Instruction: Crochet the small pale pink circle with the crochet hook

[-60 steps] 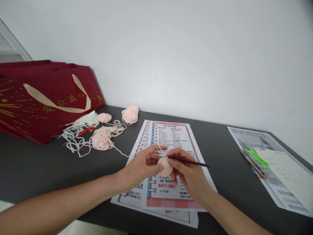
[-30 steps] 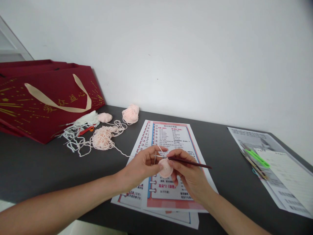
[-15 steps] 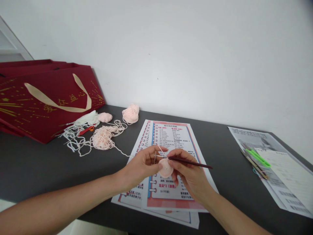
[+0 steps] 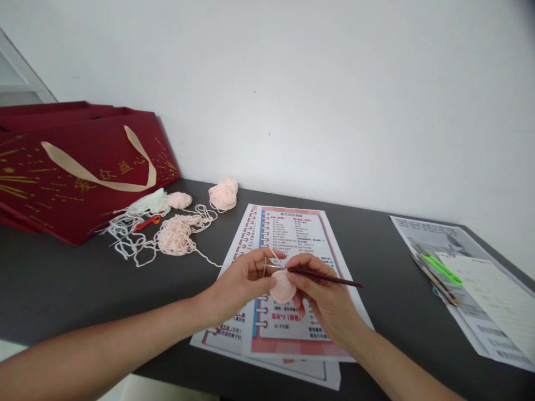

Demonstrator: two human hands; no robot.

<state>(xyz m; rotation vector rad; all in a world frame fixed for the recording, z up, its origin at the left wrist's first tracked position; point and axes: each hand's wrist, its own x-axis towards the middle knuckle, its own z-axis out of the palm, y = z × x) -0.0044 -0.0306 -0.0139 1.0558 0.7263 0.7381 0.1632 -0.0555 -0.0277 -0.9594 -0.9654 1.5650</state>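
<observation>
The small round crocheted piece (image 4: pixel 284 288), pale pink, sits between my hands, held up over the printed pattern sheets (image 4: pixel 301 350). My left hand (image 4: pixel 236 289) has its grip closed in a pinch on the piece's edge, a strand of yarn rising by my fingers. My right hand (image 4: pixel 330 303) grips the dark red handle of the crochet hook (image 4: pixel 350 283), its metal shaft lying across the top of the piece and pointing to nine o'clock.

A compact disc or cup of fabric is already formed; I judge the work as partway, since the hook is at its edge and more yarn lies at hand. How many rounds are left I cannot tell.

From the piece, the loose pink yarn (image 4: pixel 175 236) lies at ten o'clock, and a pink yarn ball (image 4: pixel 223 195) at eleven. Farther out at ten stands the red gift bag (image 4: pixel 96 150). At three o'clock on the table (image 4: pixel 370 234), a green tool (image 4: pixel 443 269) rests on papers (image 4: pixel 485 289).
</observation>
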